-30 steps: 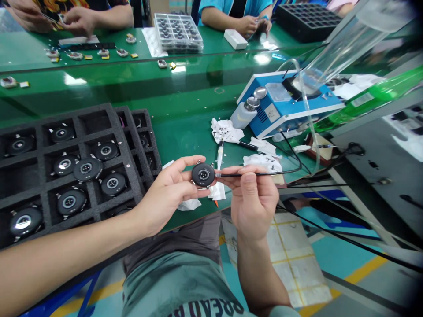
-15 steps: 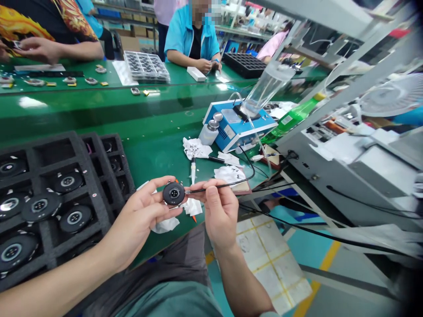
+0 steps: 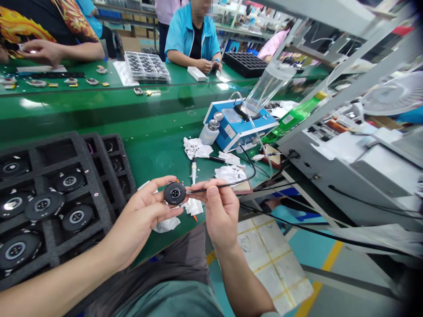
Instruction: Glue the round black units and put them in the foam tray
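My left hand [image 3: 140, 222] pinches a round black disc [image 3: 174, 193] with a metal-ringed centre and several small contacts. My right hand [image 3: 220, 212] grips a thin black pen tool [image 3: 218, 188], whose fine tip reaches the disc's right edge. Its black cable [image 3: 244, 179] curves away towards a blue bench-top unit [image 3: 239, 125]. Just beyond my hands, a syringe [image 3: 193, 171] lies on the green bench among crumpled white tissues [image 3: 197, 148]. To the left stands a black foam tray [image 3: 99, 176] holding several similar discs.
A plastic dispensing bottle [image 3: 209, 134] stands by the blue unit, with a green bottle [image 3: 294, 116] behind. Co-workers' hands [image 3: 42, 50] work at the far bench among small parts. A grey equipment shelf [image 3: 346, 176] stands right. Black cables [image 3: 317, 231] hang off the bench edge.
The view has tilted up and widened, so my hands look smaller and lower. Both hands keep the same hold, with the pen tool's tip still at the disc.
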### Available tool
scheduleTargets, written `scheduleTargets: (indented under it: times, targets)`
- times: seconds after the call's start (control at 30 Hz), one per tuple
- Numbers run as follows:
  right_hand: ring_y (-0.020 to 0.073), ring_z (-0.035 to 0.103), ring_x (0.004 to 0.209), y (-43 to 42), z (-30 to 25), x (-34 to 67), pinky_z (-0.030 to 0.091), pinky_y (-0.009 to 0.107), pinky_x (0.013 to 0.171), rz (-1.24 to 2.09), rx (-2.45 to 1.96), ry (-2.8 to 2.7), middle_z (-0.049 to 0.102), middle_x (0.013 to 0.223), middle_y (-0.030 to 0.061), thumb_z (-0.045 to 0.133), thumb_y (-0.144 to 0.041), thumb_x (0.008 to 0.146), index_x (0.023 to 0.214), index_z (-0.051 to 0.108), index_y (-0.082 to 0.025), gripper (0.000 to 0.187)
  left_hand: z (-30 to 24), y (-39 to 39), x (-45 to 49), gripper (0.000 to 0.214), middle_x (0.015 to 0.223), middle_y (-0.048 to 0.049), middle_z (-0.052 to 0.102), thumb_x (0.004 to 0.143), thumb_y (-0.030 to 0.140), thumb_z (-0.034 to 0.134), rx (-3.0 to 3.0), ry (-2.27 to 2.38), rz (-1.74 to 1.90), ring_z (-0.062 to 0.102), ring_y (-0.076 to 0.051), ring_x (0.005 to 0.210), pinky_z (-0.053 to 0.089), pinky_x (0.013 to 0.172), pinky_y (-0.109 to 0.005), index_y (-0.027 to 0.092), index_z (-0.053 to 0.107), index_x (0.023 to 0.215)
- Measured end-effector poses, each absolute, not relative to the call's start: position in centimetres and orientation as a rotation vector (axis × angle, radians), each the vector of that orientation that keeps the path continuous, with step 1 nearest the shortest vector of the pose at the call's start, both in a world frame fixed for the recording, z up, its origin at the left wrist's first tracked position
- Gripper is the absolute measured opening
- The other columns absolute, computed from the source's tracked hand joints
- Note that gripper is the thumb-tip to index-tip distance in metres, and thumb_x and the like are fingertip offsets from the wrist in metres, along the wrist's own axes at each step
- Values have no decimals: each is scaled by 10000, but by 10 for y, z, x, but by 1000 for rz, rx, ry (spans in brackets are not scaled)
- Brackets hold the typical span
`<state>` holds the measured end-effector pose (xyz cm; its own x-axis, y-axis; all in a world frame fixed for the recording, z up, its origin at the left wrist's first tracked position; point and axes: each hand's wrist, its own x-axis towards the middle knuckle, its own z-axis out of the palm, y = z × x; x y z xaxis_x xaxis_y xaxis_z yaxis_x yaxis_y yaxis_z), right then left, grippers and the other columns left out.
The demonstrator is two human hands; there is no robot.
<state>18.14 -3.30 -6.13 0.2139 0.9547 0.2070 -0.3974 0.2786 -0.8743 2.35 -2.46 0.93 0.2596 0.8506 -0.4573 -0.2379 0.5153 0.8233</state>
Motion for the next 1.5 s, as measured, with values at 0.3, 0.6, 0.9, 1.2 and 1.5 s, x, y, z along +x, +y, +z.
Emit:
scheduleTargets:
  times: [0.3, 0.6, 0.9, 1.2, 1.5]
  targets:
    - [183, 775, 903, -34, -62, 181, 645, 354, 817, 1081, -786, -883, 789, 959, 21, 570, -310, 1021, 981, 646, -225, 121, 9, -26, 23, 510, 1191, -81, 773, 808, 136, 683, 706, 1053, 820, 678, -284, 1236, 534, 1058, -429, 210, 597, 1305]
    - [183, 776, 915, -34, -62, 181, 640, 347, 814, 1081, -791, -883, 790, 962, 20, 569, -308, 1022, 985, 639, -224, 116, 9, -26, 22, 518, 1198, -87, 766, 808, 144, 685, 718, 1051, 812, 672, -298, 1243, 528, 1069, -452, 206, 587, 1312]
    - [184, 775, 906, -34, -63, 182, 645, 356, 817, 1078, -800, -883, 789, 958, 23, 572, -317, 1019, 982, 641, -226, 120, 10, -25, 24, 514, 1182, -90, 775, 792, 149, 696, 711, 1057, 814, 687, -302, 1215, 540, 1047, -444, 204, 600, 1294]
    - [184, 775, 893, -35, -62, 181, 649, 372, 832, 1082, -810, -876, 789, 952, 23, 578, -324, 1015, 976, 639, -226, 122, 9, -25, 23, 526, 1179, -79, 775, 793, 133, 681, 714, 1049, 809, 688, -285, 1213, 547, 1039, -418, 208, 586, 1305]
    - [189, 775, 903, -35, -62, 182, 650, 378, 838, 1080, -818, -876, 786, 951, 27, 583, -335, 1011, 979, 633, -223, 127, 9, -25, 22, 501, 1159, -79, 779, 801, 132, 678, 711, 1045, 814, 695, -283, 1200, 546, 1034, -427, 207, 596, 1289]
